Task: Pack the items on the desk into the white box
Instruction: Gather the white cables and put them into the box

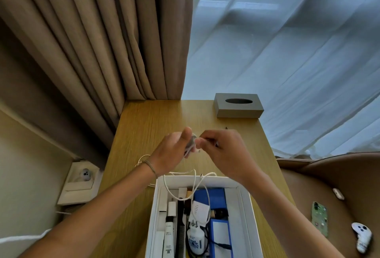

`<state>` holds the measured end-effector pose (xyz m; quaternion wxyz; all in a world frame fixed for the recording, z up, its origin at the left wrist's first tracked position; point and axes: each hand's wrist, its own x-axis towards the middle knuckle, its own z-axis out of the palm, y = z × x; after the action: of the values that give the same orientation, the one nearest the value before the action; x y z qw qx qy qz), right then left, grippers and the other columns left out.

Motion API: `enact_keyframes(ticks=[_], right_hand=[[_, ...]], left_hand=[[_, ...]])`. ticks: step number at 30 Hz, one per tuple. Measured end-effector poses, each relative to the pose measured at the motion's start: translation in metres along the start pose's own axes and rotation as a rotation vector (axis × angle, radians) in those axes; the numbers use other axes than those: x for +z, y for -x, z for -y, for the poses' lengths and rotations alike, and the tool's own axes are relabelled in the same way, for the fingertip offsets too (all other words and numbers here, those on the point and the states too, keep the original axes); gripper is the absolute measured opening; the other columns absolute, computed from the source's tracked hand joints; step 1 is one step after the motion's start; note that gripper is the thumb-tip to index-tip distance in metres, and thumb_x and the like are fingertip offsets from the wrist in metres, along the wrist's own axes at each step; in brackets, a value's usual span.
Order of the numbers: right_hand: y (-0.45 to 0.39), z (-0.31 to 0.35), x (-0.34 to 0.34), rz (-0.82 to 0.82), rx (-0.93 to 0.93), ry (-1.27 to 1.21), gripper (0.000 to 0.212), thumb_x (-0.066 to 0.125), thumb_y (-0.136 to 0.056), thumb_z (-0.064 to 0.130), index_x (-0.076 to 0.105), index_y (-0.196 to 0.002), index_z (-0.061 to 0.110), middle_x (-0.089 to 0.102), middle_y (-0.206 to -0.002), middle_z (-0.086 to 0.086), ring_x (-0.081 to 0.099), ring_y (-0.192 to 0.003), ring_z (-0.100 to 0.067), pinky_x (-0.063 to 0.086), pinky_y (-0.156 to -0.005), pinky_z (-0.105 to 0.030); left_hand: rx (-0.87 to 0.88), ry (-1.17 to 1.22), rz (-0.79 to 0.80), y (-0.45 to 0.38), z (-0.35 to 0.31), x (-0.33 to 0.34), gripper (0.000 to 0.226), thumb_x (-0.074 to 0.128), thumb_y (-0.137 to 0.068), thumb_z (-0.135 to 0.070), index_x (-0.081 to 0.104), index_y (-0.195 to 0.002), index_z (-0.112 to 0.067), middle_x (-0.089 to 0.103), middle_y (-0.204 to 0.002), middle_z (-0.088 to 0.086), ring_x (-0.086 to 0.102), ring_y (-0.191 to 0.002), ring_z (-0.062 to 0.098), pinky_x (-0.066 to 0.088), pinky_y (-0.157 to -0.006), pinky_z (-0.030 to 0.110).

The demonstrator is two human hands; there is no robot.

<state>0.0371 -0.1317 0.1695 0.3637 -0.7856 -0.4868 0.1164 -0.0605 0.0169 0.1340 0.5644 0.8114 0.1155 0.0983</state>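
The white box (249,212) sits at the near edge of the wooden desk (144,126). It holds a white charger (199,212), white tubes, a black comb, a small white bottle and blue packages. Above the desk, beyond the box, my left hand (172,150) and my right hand (222,150) meet, both pinching a small coil of white cable (192,141). The loose remainder of the white cable (195,183) trails down from my hands over the box's far rim and into the box. Motion blur hides the details of the coil.
A grey tissue box (238,105) stands at the desk's far right corner. Curtains hang behind the desk. A brown chair (329,185) to the right carries a phone (319,217), a white controller (363,239) and a small white item. A wall socket panel (79,181) is left.
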Motion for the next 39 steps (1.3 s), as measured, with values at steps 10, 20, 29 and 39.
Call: enact_keyframes(ticks=[10, 20, 29, 39], right_hand=[[0.006, -0.003, 0.03, -0.31, 0.021, -0.194, 0.014, 0.071, -0.092, 0.028, 0.074, -0.083, 0.017, 0.061, -0.078, 0.013, 0.06, -0.077, -0.006, 0.043, -0.067, -0.011], [0.045, -0.039, 0.051, -0.242, 0.245, -0.501, 0.004, 0.063, -0.098, 0.01, 0.064, -0.097, 0.014, 0.067, -0.077, -0.005, 0.068, -0.07, -0.025, 0.061, -0.071, -0.05], [0.093, -0.079, 0.076, -0.165, 0.464, -0.399, 0.018, 0.06, -0.097, 0.009, 0.068, -0.099, 0.025, 0.071, -0.073, 0.001, 0.07, -0.069, -0.017, 0.06, -0.076, -0.056], [0.115, -0.083, 0.094, -0.031, 0.572, -0.331, 0.02, 0.057, -0.097, 0.004, 0.069, -0.098, 0.021, 0.07, -0.076, -0.01, 0.065, -0.065, -0.014, 0.059, -0.074, -0.042]], left_hand=[[-0.018, 0.287, 0.164, 0.011, 0.011, -0.001, 0.043, 0.065, -0.076, -0.07, 0.066, -0.077, -0.027, 0.059, -0.062, 0.005, 0.051, -0.051, 0.015, 0.042, -0.046, 0.022], [-0.181, 0.129, 0.172, 0.058, 0.046, 0.022, 0.042, 0.046, -0.1, -0.053, 0.075, -0.101, -0.022, 0.063, -0.058, 0.004, 0.052, -0.048, 0.021, 0.044, -0.047, 0.028], [0.031, -0.575, 0.399, 0.112, 0.079, 0.06, 0.036, 0.03, -0.1, -0.059, 0.051, -0.12, -0.038, 0.056, -0.076, -0.013, 0.052, -0.066, 0.002, 0.037, -0.057, 0.018], [-0.035, -0.818, 0.644, 0.129, 0.117, 0.088, 0.032, 0.027, -0.101, -0.047, 0.037, -0.121, -0.024, 0.046, -0.083, -0.003, 0.047, -0.076, 0.024, 0.036, -0.068, 0.039]])
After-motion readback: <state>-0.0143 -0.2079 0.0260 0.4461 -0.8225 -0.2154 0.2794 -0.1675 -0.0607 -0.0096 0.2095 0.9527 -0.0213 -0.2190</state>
